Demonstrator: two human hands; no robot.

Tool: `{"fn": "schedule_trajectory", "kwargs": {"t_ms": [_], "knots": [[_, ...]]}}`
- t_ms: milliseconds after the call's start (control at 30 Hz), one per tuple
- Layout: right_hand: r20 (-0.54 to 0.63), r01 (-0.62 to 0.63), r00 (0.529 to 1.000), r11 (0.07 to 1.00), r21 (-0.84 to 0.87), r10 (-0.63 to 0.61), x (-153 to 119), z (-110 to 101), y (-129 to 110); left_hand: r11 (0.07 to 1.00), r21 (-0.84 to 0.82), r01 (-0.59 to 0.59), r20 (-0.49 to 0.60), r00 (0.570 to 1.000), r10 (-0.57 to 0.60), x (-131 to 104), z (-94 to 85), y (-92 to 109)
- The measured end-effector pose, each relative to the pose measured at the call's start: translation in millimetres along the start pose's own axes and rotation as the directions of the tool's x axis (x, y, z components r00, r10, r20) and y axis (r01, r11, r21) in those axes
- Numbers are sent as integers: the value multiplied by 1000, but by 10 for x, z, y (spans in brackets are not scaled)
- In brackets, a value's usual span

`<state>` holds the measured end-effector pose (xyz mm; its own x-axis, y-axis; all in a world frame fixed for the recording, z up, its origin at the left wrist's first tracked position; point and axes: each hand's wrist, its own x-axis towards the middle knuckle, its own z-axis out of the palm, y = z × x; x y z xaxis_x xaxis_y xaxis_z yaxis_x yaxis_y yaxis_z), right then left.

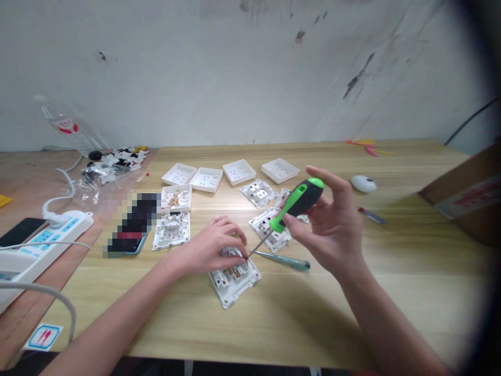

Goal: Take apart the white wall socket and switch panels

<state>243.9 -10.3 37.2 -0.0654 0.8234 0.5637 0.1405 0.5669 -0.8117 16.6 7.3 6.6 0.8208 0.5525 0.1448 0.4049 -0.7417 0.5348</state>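
Screwdriver point(298, 204) gripped in your right hand point(335, 230) slants down-left to the white plate point(238, 288); your left hand point(209, 247), nearer, touches that plate, its grip too hidden to tell.

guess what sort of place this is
Probably a small assembly or repair bench: white socket plates lie about, a tray of small brass-coloured parts sits among them, and the right hand holds a green-and-black screwdriver.

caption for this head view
Right hand angles a green-and-black screwdriver into a white socket plate steadied by the left hand.
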Motion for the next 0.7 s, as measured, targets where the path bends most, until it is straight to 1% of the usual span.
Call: {"fn": "schedule_trajectory", "kwargs": {"t_ms": [100, 167, 233, 300, 367, 400, 467, 533, 600, 700], "knots": [[125, 134, 986, 976, -172, -113, 88, -6, -195, 1000, 9, 13, 4, 1000, -13, -5, 9, 24], [237, 235, 958, 915, -328, -161, 187, 17, -351, 999, 29, 35, -12, 999, -34, -13, 28, 42], [311, 293, 938, 824, -486, -150, 298, 64, -493, 997, 55, 60, -36, 998, -58, -22, 51, 59], [350, 321, 930, 702, -636, -108, 396, 122, -605, 994, 77, 74, -51, 996, -70, -29, 62, 81], [390, 351, 919, 587, -730, -65, 457, 171, -686, 992, 94, 86, -64, 995, -80, -41, 51, 113], [415, 370, 909, 551, -748, -46, 471, 186, -717, 991, 98, 94, -72, 994, -87, -53, 39, 134], [454, 394, 891, 532, -749, -21, 467, 198, -765, 988, 111, 105, -81, 992, -96, -93, 18, 181], [471, 400, 882, 552, -731, -15, 434, 192, -795, 985, 149, 88, -75, 994, -78, -150, 24, 225], [464, 389, 886, 574, -720, -19, 392, 179, -814, 975, 210, 71, -81, 995, -55, -209, 68, 253], [454, 356, 891, 611, -707, 6, 353, 161, -835, 958, 272, 94, -111, 992, -66, -262, 169, 258]]}}
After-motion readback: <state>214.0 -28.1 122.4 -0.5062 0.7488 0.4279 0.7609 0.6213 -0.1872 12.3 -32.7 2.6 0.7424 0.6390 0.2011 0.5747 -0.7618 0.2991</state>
